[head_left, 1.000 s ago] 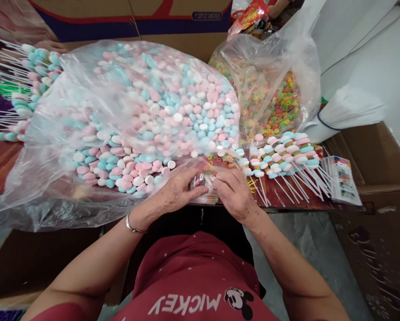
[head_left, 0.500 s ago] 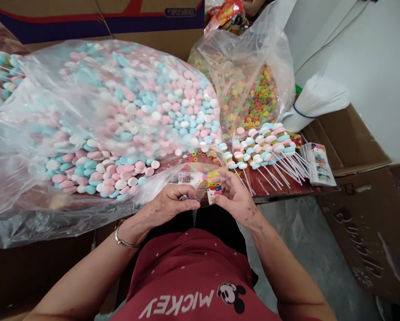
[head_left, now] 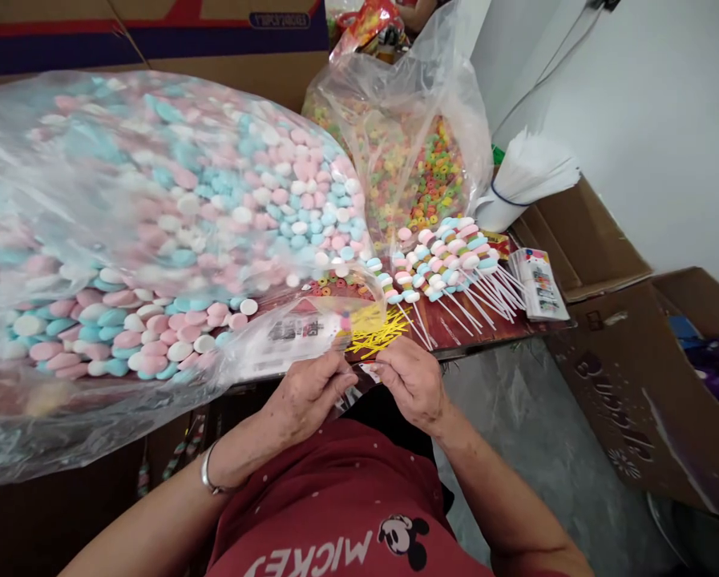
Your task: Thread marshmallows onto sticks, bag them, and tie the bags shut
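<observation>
My left hand [head_left: 306, 395] and my right hand [head_left: 412, 380] are both closed in a pinch, close together at the table's near edge, over my lap. Between their fingertips they hold a small clear wrapper [head_left: 359, 375]. Just beyond them lies a bunch of thin yellow ties [head_left: 378, 330] on the table. A large clear bag of pink, blue and white candy discs [head_left: 172, 216] fills the left and middle. Finished candy skewers on white sticks [head_left: 449, 268] lie to the right of the hands.
A second clear bag of coloured candy rings [head_left: 419, 168] stands behind the skewers. A stack of printed wrappers [head_left: 540, 284] and a bundle of white sticks [head_left: 524, 176] lie at the right. Cardboard boxes [head_left: 648, 385] stand on the right, and another behind.
Both hands have drawn back from the table's edge toward my lap, still pinching the wrapper. The view has swung right, uncovering the yellow ties.
</observation>
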{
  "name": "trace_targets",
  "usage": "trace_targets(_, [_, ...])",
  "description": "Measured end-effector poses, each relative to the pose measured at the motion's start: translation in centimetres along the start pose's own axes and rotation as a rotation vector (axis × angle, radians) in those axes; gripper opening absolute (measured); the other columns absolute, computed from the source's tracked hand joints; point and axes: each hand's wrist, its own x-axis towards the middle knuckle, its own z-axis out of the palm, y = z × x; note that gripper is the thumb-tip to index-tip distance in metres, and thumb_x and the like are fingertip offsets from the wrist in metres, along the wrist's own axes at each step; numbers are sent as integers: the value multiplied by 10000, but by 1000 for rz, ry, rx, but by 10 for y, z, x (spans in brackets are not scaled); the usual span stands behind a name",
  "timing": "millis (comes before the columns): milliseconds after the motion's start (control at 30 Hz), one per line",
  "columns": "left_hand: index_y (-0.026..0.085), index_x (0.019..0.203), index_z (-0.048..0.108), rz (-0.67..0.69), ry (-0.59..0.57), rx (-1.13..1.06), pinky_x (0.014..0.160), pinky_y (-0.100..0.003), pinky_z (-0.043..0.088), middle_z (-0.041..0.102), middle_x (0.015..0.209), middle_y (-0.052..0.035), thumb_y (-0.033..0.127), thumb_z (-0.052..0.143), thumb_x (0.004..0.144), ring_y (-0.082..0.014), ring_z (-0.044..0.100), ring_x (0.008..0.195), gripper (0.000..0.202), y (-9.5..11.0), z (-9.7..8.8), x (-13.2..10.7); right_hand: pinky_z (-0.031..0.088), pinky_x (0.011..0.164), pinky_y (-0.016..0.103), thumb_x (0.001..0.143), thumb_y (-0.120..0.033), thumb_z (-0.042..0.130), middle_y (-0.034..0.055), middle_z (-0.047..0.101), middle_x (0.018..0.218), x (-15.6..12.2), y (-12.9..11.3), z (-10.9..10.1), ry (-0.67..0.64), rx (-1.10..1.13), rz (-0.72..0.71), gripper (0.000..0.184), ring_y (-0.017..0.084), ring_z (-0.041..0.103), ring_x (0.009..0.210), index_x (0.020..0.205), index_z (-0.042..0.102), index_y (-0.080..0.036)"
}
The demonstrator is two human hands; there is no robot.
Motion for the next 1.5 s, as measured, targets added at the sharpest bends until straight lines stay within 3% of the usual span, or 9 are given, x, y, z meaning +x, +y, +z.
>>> trace_targets(167, [189, 752, 517, 131, 55, 79, 458, -207, 349, 503, 558, 43, 243, 385, 994, -93, 430, 475, 281, -9, 9, -1, 402, 589, 249, 1002, -348, 397, 3, 534, 642, 1, 3, -2, -58, 49, 62, 359, 131, 492, 618, 710, 539, -196])
trace_targets(433, [188, 900, 623, 70, 40, -37, 515, -181, 454, 658, 669, 8, 275, 485, 966, -87, 565, 530, 176, -20, 12, 0, 383, 584, 249, 992, -349, 422, -4, 529, 596, 5, 3, -5, -35, -71, 63, 396, 125, 491, 591, 639, 524, -203])
trace_targets(533, [185, 911, 632, 49, 63, -83, 556, -180, 495, 679, 669, 6, 252, 457, 975, -93, 614, 557, 198, -21, 12, 1, 410, 601, 234, 999, -347, 398, 4, 587, 668, 7, 10, -12, -16, -75, 138, 344, 124, 537, 622, 742, 573, -199])
trace_targets(667, [181, 894, 636, -59, 109, -188, 603, -184, 531, 720, 737, -10, 223, 479, 958, -104, 665, 619, 175, -21, 10, -1, 430, 715, 286, 975, -318, 418, 69, 640, 817, 10, 41, -22, 116, -492, 343, 251, 195, 579, 791, 866, 600, -184])
trace_targets(800, [178, 866, 662, -129, 127, -227, 585, -198, 535, 719, 708, -12, 256, 525, 937, -113, 658, 594, 173, -20, 6, -1, 407, 698, 312, 922, -255, 489, 108, 641, 856, 12, 73, -22, -70, -793, 404, 167, 244, 559, 845, 850, 614, -171])
trace_targets(967, [179, 853, 679, -157, 145, -242, 587, -217, 545, 739, 731, -25, 277, 521, 936, -119, 662, 586, 204, -23, 0, 0, 383, 641, 295, 922, -176, 426, 80, 625, 753, 9, 78, -31, 34, -890, 343, 233, 209, 542, 726, 776, 607, -179])
trace_targets(1133, [181, 872, 688, -203, 203, -237, 538, -217, 533, 721, 706, -22, 342, 535, 930, -120, 647, 553, 230, -33, -6, -5, 442, 679, 286, 956, -204, 449, 67, 664, 828, -5, 48, -67, 277, -763, 196, 192, 188, 606, 763, 985, 639, -193])
trace_targets(1267, [181, 869, 689, -199, 248, -243, 529, -214, 520, 699, 659, -12, 365, 565, 915, -113, 619, 529, 227, -37, -10, -10, 514, 726, 288, 922, -155, 524, 55, 694, 890, -13, 22, -84, 166, -467, -15, 214, 173, 660, 779, 1079, 648, -230])
trace_targets(1500, [167, 804, 652, -238, 162, -316, 508, -210, 489, 675, 638, -11, 418, 504, 945, -106, 602, 521, 324, -32, -15, -11, 558, 720, 258, 907, -123, 538, 47, 705, 861, -9, 16, -72, 70, -388, -159, 251, 147, 674, 758, 1094, 671, -224])
